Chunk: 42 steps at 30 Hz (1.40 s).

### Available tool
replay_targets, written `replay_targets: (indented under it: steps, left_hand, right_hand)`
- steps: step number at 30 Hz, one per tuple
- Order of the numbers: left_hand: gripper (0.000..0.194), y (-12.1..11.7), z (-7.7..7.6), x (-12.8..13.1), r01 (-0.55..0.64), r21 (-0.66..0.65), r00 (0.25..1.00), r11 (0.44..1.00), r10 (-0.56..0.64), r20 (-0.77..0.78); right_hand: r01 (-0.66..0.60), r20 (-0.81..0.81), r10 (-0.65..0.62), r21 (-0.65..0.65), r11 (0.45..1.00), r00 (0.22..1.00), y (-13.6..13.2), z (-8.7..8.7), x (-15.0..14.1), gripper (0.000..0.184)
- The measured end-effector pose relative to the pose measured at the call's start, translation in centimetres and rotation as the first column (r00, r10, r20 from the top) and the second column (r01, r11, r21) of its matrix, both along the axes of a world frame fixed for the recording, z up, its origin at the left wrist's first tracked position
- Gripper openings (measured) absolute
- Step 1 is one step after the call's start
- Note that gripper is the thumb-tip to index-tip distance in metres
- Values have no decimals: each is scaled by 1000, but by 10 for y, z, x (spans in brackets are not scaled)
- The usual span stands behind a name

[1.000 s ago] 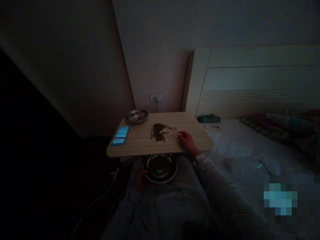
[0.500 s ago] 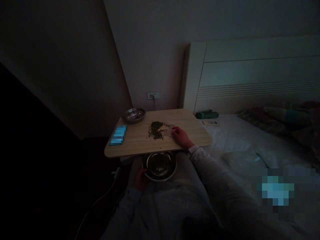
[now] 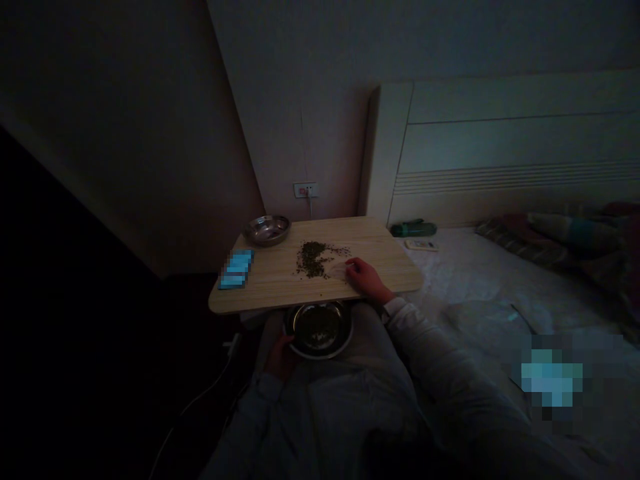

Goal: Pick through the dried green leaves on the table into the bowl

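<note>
A metal bowl with dark bits inside rests on my lap under the table's front edge. My left hand grips its left rim, thumb over the edge. Small greenish-brown bits, maybe dried grains or peppercorns, lie in a loose pile on the small wooden table. My right hand is over the table just right of the pile. Its fingers are pinched on a thin, see-through flat piece whose kind I cannot make out, lying close to the pile's right side.
A second metal bowl stands at the table's back left corner, with a lit phone in front of it. On the bed at right lie a green bottle, a pale remote and another blurred-out bright patch. A cable runs along the floor.
My right hand has moved left toward the pile with the see-through piece, then back slightly right. My left hand stays on the bowl. The view has shifted a little.
</note>
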<state>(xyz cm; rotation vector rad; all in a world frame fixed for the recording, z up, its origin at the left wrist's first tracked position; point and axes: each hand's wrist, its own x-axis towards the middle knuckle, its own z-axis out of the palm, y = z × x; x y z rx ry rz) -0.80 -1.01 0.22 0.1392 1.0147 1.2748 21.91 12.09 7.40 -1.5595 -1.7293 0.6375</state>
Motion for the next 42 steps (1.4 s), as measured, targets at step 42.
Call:
replay_targets:
  steps: [42]
  left_hand:
    - [27, 9, 7, 43, 168, -2, 975, 986, -166, 147]
  right_hand:
    - [160, 9, -161, 26, 987, 987, -34, -8, -2, 11]
